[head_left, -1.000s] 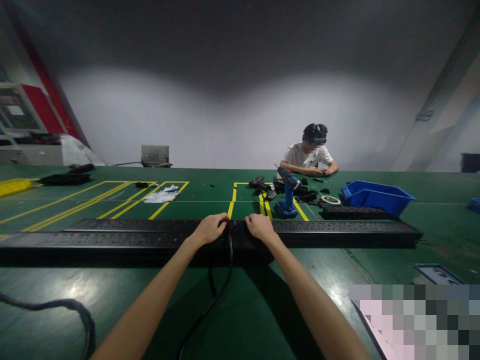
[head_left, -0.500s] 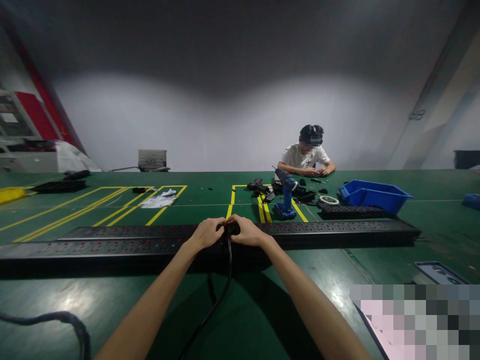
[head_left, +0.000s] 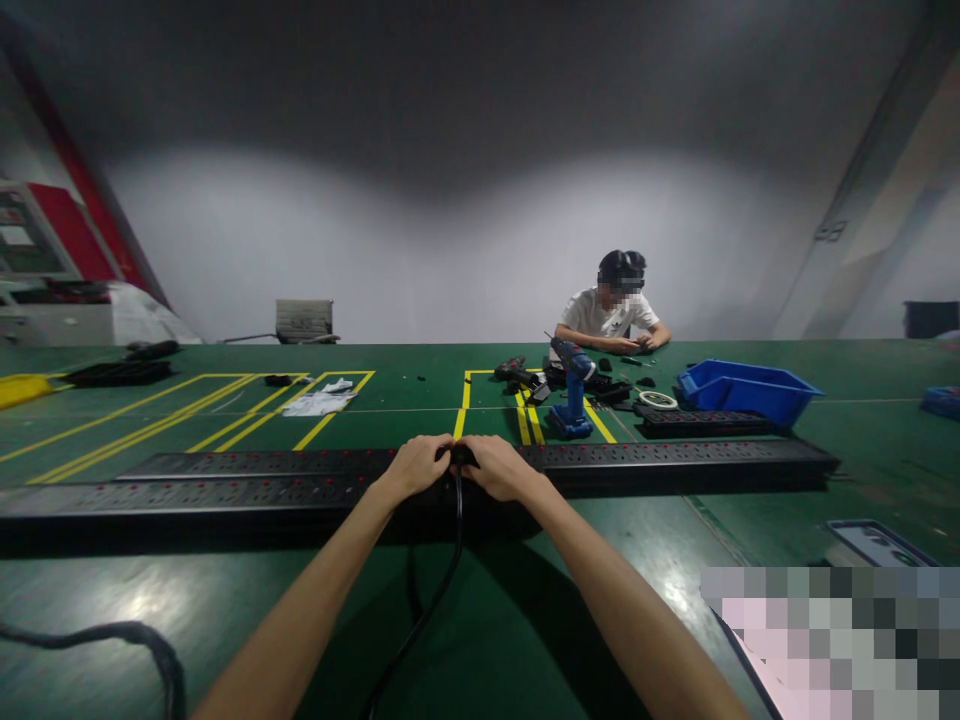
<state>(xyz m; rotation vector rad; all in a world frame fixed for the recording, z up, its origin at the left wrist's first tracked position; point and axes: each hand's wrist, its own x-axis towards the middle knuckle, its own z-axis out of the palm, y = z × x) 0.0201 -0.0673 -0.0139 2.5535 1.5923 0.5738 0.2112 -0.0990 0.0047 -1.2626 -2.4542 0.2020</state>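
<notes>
My left hand [head_left: 418, 467] and my right hand [head_left: 497, 466] meet at the middle of the view, both closed around a black plug [head_left: 463, 456]. From the plug a black cable [head_left: 457, 545] runs down toward me and curves left. The fingers hide most of the plug, so I cannot tell whether it is seated in a socket. Beneath the hands lie long black power strips: a near one [head_left: 187, 500] reaching to the left edge and a farther one [head_left: 675, 460] extending right. Rows of sockets and small red marks line their tops.
Beyond the strips stands a blue cordless drill [head_left: 573, 390], with another drill [head_left: 514, 369] lying near it. Right of them are a short strip [head_left: 705, 424] and a blue bin [head_left: 750, 392]. A co-worker [head_left: 611, 310] sits across the green table [head_left: 405, 385]. A thick cable [head_left: 112, 632] lies front left.
My right hand's fingers have closed further over the plug, so less of it shows. The cable has shifted slightly; both hands stay at the same spot.
</notes>
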